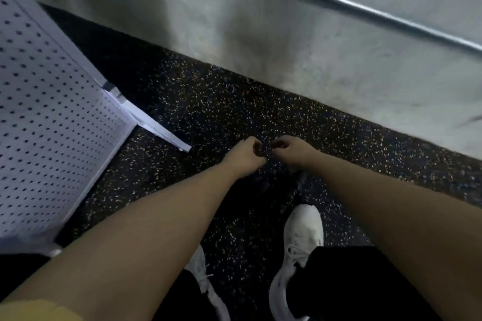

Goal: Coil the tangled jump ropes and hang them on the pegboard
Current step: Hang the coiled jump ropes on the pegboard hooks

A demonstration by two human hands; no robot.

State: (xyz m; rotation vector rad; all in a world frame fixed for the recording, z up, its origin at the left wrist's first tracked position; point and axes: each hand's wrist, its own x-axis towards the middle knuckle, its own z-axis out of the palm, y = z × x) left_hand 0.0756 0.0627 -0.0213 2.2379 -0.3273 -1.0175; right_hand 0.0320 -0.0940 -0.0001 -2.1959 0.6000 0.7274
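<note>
Nearest me: my white shoes (300, 247) on the speckled floor (208, 101), black trouser legs, a yellow sleeve edge at bottom left. Both forearms reach forward and down.

My left hand (243, 155) and right hand (289, 150) sit close together, nearly touching, fingers curled inward on both. Something small and dark shows between the fingertips, probably the jump rope (263, 151). Blur and a dark floor mean I can't tell for sure what each hand pinches. A dark shape hangs below the hands toward my feet, maybe the rest of the rope. Its long axis would then run from the hands back toward me. Unclear.

Key relation: the pegboard (52, 112) lies to my left and slightly beyond the hands, white, tilted in view. Left hand is nearer to it. No pegs visible from here.

Farthest: grey wall (260, 21) with a metal rail (339, 0) running across.
</note>
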